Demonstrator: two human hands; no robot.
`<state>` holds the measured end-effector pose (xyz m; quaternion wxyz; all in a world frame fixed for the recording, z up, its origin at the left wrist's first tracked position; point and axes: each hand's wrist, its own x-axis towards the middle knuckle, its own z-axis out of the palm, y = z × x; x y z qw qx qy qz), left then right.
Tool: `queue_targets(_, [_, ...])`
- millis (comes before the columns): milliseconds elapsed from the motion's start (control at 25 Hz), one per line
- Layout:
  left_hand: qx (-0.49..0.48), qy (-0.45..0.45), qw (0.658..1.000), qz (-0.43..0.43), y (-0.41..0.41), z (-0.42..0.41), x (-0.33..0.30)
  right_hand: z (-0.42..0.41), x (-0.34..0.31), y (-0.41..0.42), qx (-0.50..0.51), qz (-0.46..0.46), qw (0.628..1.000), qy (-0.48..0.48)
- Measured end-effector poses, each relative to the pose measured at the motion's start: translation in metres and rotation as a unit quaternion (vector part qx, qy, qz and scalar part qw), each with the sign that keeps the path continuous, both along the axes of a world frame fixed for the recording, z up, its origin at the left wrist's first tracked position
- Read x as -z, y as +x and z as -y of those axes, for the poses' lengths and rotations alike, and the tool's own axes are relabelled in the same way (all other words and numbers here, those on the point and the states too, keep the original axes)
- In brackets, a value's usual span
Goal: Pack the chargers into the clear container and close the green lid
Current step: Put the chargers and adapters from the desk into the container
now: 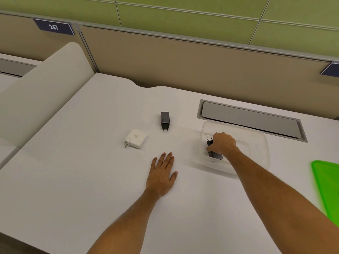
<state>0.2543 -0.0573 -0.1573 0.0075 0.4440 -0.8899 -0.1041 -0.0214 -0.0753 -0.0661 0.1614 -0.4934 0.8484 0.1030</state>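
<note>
Right hand (222, 143) fingers grip a black charger (213, 153) inside the clear container (260, 142), partly hiding it. Left hand (162, 173) flat, fingers open. Green lid (326, 186) cut off at frame edge.

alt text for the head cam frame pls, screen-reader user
The right hand lowers a black charger into the clear container; the left hand lies flat on the white desk. A white charger and another black charger wait; the green lid lies right.
</note>
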Motion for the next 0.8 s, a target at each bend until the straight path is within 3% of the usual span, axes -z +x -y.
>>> queue_targets(280, [-0.002,0.003,1.0,-0.003,0.0,0.0,0.0,-0.002,-0.012,0.006,0.028,-0.03,0.999,-0.019])
queue_targets(440, [-0.003,0.005,1.0,-0.006,-0.001,-0.001,0.0,0.009,-0.046,0.026,0.039,-0.061,0.979,-0.189])
queue_targets(560, [-0.004,0.003,1.0,-0.014,-0.001,0.0,0.001,0.018,-0.062,0.066,-0.028,-0.041,0.962,-0.268])
queue_targets(800, [-0.006,0.004,0.999,-0.047,-0.001,0.0,-0.003,0.023,-0.039,0.151,-0.198,0.02,0.967,-0.159])
